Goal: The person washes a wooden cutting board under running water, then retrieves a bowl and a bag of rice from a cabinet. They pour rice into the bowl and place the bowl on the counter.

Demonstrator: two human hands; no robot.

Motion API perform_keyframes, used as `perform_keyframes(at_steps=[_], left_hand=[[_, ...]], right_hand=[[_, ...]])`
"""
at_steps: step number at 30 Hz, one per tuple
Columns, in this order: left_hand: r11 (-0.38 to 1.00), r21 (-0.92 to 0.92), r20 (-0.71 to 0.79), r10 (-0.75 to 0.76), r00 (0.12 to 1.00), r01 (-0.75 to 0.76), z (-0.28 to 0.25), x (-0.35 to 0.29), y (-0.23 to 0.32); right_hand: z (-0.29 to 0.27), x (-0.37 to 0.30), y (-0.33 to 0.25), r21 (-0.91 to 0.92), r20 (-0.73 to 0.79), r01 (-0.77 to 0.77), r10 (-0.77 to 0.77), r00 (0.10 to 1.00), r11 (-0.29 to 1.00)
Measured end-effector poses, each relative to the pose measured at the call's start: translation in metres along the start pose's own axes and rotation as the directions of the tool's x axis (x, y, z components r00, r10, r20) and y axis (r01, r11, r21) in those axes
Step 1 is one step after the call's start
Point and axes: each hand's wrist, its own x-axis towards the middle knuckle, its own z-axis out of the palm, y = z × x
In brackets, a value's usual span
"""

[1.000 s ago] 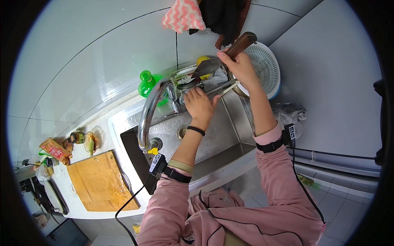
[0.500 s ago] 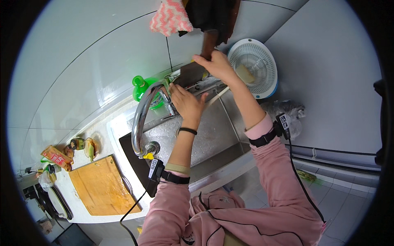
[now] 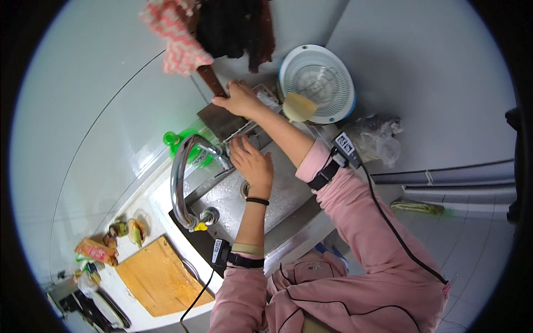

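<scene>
My right hand (image 3: 243,101) is closed at the neck of a cleaver, where its brown wooden handle (image 3: 211,80) meets the broad dark blade (image 3: 220,120). The cleaver stands handle-up behind the sink, its blade against the back ledge; whether something supports the lower edge is hidden. My left hand (image 3: 253,162) hovers over the sink (image 3: 288,186) just below the blade, fingers stretched out and holding nothing. The curved chrome faucet (image 3: 179,175) rises left of that hand. Behind the faucet stands a green plastic bottle (image 3: 191,149).
A white-and-blue colander basket (image 3: 344,83) stands behind the sink, a pale yellow piece (image 3: 300,107) at its near rim. Pink-and-white cloth (image 3: 177,47) and black cloth (image 3: 230,28) hang above. A wooden cutting board (image 3: 161,277) lies left, with jars and packets beyond. Plastic bags (image 3: 380,139) sit right.
The whole view has shifted. My right hand and the cleaver have moved left toward the faucet, the blade now more tilted. My left hand has dropped slightly away from the back ledge.
</scene>
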Motion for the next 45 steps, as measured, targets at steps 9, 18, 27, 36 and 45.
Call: perform_keyframes(at_steps=[9,18,27,36,45], left_hand=[[0.971,0.082,-0.052,0.228,0.972,-0.223,0.048,0.034,0.011],[0.945,-0.12,0.545,0.318,0.776,-0.303,0.148,-0.125,-0.086],[0.887,-0.35,0.62,0.461,0.635,-0.302,0.224,-0.177,-0.102],[0.976,-0.087,0.841,0.179,0.511,-0.198,0.175,-0.185,-0.113],[0.95,-0.016,0.276,-0.297,0.914,0.313,0.006,-0.199,-0.227]], right_hand=[[-0.062,-0.16,0.089,0.668,-0.189,-0.063,0.251,0.949,0.741],[0.005,-0.305,0.204,0.247,0.097,-0.621,0.618,0.78,0.744],[0.03,-0.242,0.126,0.186,-0.001,-0.179,0.183,0.983,0.966],[0.086,-0.177,0.017,0.362,0.375,0.154,-0.295,0.879,0.919],[0.073,-0.215,0.062,0.384,0.488,-0.362,0.147,0.861,0.849]])
